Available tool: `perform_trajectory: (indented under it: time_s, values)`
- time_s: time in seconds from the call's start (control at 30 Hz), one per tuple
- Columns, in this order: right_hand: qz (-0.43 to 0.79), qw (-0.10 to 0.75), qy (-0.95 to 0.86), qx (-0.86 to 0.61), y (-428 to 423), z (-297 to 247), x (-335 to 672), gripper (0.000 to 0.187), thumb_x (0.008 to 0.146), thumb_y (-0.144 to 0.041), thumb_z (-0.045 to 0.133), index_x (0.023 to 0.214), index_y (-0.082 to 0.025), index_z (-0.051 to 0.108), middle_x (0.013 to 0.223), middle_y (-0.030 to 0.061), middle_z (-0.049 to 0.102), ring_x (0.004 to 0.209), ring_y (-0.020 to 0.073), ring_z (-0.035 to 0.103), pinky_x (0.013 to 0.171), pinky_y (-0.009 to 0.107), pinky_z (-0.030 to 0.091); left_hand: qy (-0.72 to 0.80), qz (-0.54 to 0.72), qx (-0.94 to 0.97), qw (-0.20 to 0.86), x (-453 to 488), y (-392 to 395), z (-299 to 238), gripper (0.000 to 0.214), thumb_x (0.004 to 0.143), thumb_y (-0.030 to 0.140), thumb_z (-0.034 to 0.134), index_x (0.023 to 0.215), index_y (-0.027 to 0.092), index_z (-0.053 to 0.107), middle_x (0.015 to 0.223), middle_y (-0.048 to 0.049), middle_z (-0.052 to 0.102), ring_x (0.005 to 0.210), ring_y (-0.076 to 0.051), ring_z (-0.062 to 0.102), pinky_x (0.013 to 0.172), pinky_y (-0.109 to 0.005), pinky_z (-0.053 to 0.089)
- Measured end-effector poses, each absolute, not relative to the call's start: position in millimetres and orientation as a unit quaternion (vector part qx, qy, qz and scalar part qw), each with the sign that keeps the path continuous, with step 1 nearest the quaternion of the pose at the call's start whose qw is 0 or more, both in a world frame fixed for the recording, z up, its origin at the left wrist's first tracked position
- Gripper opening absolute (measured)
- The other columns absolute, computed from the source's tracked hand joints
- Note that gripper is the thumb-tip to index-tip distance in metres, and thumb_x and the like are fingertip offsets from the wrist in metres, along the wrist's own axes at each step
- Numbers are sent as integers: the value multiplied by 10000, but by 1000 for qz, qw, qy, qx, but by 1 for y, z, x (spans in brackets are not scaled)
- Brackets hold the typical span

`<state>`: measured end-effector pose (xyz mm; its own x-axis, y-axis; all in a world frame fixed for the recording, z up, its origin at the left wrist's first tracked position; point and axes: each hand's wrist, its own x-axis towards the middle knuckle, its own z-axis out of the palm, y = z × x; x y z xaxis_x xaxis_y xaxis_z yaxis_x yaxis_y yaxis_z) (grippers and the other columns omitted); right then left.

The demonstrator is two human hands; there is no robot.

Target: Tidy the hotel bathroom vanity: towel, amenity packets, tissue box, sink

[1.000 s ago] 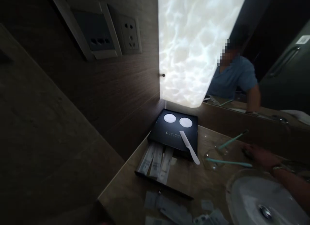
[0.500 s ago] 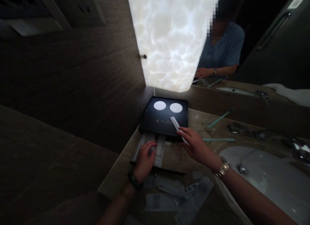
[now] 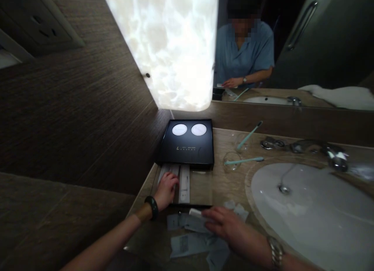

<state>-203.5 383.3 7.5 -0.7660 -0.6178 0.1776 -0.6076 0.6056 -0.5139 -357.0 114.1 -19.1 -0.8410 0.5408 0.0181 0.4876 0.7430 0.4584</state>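
Note:
A black amenity box [image 3: 188, 146] with two white round discs stands against the wall on the stone counter [image 3: 230, 185]. Its drawer [image 3: 201, 187] is pulled out toward me and holds white packets [image 3: 184, 179]. My left hand [image 3: 166, 189], a dark band on its wrist, rests on the packets at the drawer's left side. My right hand [image 3: 226, 226], with a metal watch, is just in front of the drawer and grips a white comb [image 3: 195, 212] above several loose packets [image 3: 189, 240] on the counter.
A white basin [image 3: 309, 208] fills the right side, its tap [image 3: 330, 152] behind it. Two teal toothbrushes [image 3: 245, 161] and a glass [image 3: 232, 162] lie beside the box. A lit panel [image 3: 172, 45] and a mirror [image 3: 292, 41] are behind; a wood wall stands on the left.
My right hand took the white comb off the box lid and brought it down in front of the drawer. My left hand stayed on the drawer packets. The view shifted right.

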Motion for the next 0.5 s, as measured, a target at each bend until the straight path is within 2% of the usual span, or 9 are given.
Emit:
perform_trajectory:
  time_s: [0.07, 0.13, 0.2, 0.27, 0.33, 0.4, 0.43, 0.5]
  values:
    - [-289, 40, 890, -351, 389, -9, -181, 208, 966, -152, 584, 1121, -225, 702, 1333, 79, 680, 1198, 239, 618, 1003, 383, 550, 937, 219, 268, 46, -355, 112, -13, 452, 651, -115, 384, 782, 161, 718, 976, -112, 729, 1047, -302, 567, 943, -497, 522]
    - [-344, 38, 886, -308, 408, -20, -178, 232, 961, -178, 591, 1155, -249, 696, 1361, 82, 661, 1259, 249, 589, 1059, 419, 516, 939, 235, 252, 21, -347, 117, -5, 410, 699, -72, 411, 810, 174, 720, 1001, -111, 743, 1043, -305, 600, 938, -522, 532]
    - [-438, -11, 882, -174, 438, -25, -192, 286, 945, -224, 592, 1223, -248, 656, 1301, 107, 663, 1203, 246, 609, 1032, 444, 525, 927, 299, 227, -7, -332, 133, 5, 330, 767, 23, 464, 878, 191, 725, 1046, -110, 751, 1059, -302, 637, 965, -541, 535]
    - [-541, -92, 835, 24, 471, -25, -219, 390, 866, -376, 676, 1213, -207, 615, 1112, 113, 666, 1006, 247, 647, 893, 449, 571, 898, 390, 202, -19, -315, 165, 13, 284, 816, 127, 495, 969, 200, 722, 1110, -113, 749, 1099, -290, 662, 1010, -544, 527]
    - [-625, -158, 746, 166, 497, -20, -253, 636, 655, -541, 818, 1141, -194, 601, 1017, 91, 635, 914, 260, 633, 781, 447, 577, 866, 466, 180, -17, -302, 210, 17, 317, 844, 195, 498, 1085, 193, 702, 1219, -125, 725, 1179, -278, 652, 1069, -542, 499]
    - [-698, -173, 674, 170, 512, -9, -287, 716, 488, -597, 891, 1025, -196, 638, 1020, 91, 650, 978, 281, 632, 836, 457, 564, 844, 513, 158, -16, -298, 261, 18, 407, 840, 213, 503, 1212, 149, 654, 1340, -159, 668, 1275, -281, 602, 1127, -547, 453]
    - [-726, -171, 650, 141, 518, -1, -302, 657, 493, -629, 884, 933, -198, 658, 1005, 89, 670, 1004, 280, 637, 888, 457, 550, 836, 530, 139, -24, -300, 286, 17, 464, 826, 204, 503, 1267, 113, 619, 1391, -184, 632, 1315, -288, 572, 1152, -550, 427]
    - [-762, -175, 616, 92, 534, 17, -324, 558, 619, -717, 786, 780, -203, 640, 909, 69, 693, 937, 239, 657, 913, 430, 541, 831, 548, 94, -34, -308, 327, 12, 560, 810, 182, 500, 1352, 48, 539, 1468, -228, 561, 1385, -300, 512, 1196, -543, 377]
